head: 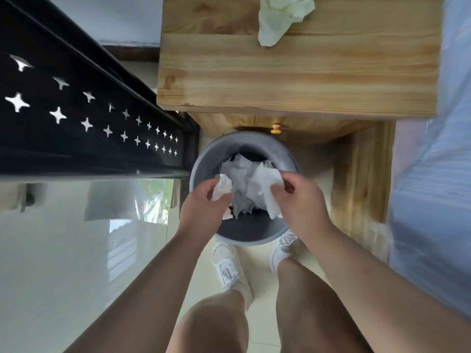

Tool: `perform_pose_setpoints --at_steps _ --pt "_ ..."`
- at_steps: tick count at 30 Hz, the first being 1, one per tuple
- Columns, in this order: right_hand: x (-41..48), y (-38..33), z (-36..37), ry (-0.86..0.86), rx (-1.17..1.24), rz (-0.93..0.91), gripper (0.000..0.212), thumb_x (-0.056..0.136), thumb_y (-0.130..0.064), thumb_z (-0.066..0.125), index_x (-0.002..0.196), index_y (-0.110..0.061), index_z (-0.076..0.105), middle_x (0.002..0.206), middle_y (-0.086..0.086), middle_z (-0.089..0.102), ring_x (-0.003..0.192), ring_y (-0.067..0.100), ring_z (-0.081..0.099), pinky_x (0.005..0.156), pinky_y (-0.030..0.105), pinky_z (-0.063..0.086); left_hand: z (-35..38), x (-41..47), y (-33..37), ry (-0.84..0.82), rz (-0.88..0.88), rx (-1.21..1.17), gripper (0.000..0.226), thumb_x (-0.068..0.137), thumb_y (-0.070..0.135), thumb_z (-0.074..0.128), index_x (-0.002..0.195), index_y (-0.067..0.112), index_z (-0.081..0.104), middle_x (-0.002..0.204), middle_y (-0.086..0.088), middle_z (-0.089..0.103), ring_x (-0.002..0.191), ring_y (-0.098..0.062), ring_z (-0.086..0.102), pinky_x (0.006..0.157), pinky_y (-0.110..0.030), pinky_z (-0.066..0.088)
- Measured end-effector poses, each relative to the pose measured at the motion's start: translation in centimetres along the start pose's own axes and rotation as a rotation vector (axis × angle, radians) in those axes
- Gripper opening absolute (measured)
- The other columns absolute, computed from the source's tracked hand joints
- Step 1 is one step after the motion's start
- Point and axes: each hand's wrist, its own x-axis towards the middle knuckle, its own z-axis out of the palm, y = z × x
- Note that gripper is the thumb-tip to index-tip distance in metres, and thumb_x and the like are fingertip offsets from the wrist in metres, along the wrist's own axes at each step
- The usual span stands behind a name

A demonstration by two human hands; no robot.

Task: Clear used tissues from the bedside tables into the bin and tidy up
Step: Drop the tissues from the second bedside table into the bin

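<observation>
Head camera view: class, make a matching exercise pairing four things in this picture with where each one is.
Things:
1. crumpled white tissues
2. pale green tissue
3. round grey bin
4. small brass drawer knob

Places:
A. on the wooden bedside table
B. on the floor, before the white shoes
C. under the tabletop's front edge
D. held by both hands over the bin

Pairs: 1-D, 2-A, 3-B, 4-C

The bin [204, 169] stands on the floor before the bedside table [293, 72]; one tissue [280, 19] lies on the table's far edge, overhanging
</observation>
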Motion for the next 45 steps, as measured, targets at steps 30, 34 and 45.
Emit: perform_pose_setpoints --at_steps 30,34,45 --pt "6.1 -17.9 -18.9 0.24 0.099 -0.306 0.035 0.093 -0.025 0.072 0.128 -0.024 0.071 0.111 -0.018 0.073 0.1 -0.021 0.06 0.081 -0.006 0.041 -1.5 0.2 24.2 0.079 0.372 -0.071 0.034 0.097 0.038 0.075 0.13 0.046 0.067 0.125 0.028 0.064 0.115 0.011 0.058 0.098 -0.027 0.051" --pt "10.4 -20.2 -21.1 0.376 0.02 -0.326 0.039 0.092 -0.026 0.07 0.132 -0.025 0.068 0.11 -0.019 0.067 0.08 -0.028 0.054 0.071 -0.007 0.038 -1.1 2.2 28.0 0.331 0.596 0.335 0.044 0.095 0.041 0.076 0.137 0.04 0.065 0.133 0.012 0.059 0.127 -0.012 0.05 0.094 -0.03 0.042" --pt "17.2 -20.6 -20.8 0.367 -0.437 -0.373 0.049 0.086 -0.022 0.075 0.133 -0.017 0.059 0.13 0.007 0.061 0.121 0.034 0.054 0.094 0.04 0.047 1.5 5.7 29.7 0.178 0.692 0.721 0.048 0.104 0.028 0.064 0.151 0.036 0.058 0.128 -0.002 0.07 0.12 -0.027 0.06 0.087 -0.043 0.057"
